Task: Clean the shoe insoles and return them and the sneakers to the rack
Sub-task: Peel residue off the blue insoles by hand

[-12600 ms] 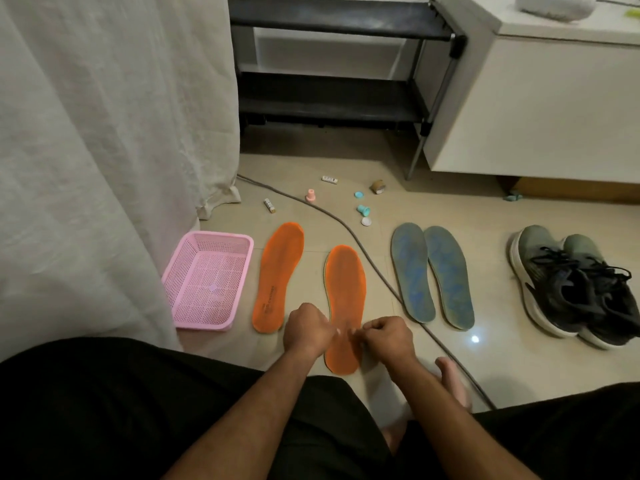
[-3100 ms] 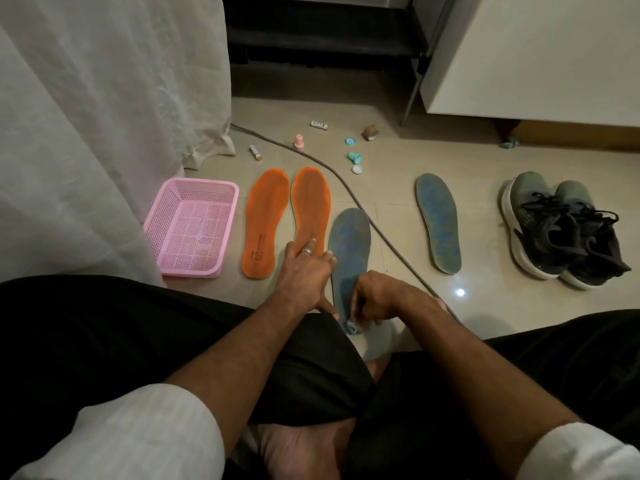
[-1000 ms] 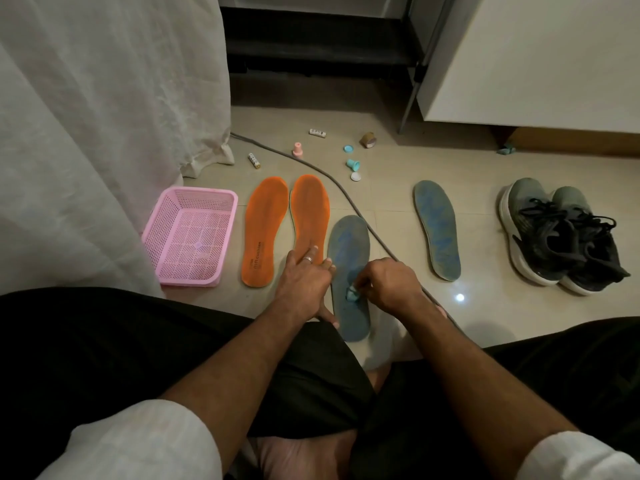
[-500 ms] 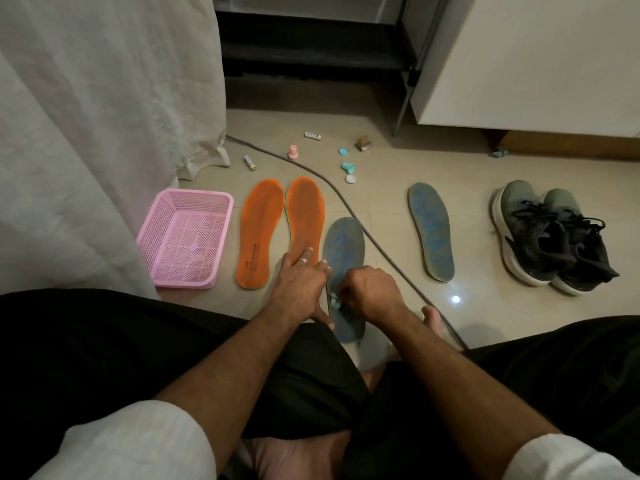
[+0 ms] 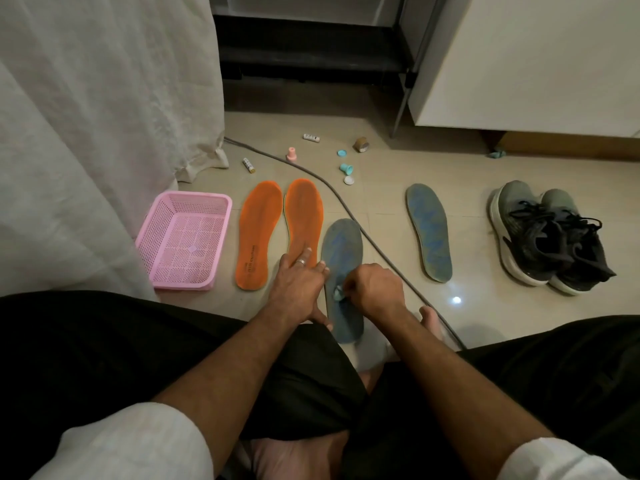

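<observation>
While the left hand (image 5: 300, 282) lies flat with straight fingers, pressing the floor and the near blue insole's (image 5: 341, 268) left edge, the right hand (image 5: 372, 289) pinches a small teal object (image 5: 338, 292) against it. Two orange insoles (image 5: 280, 230) lie left, another blue insole (image 5: 429, 232) and sneakers (image 5: 550, 237) right, rack (image 5: 311, 50) far.
</observation>
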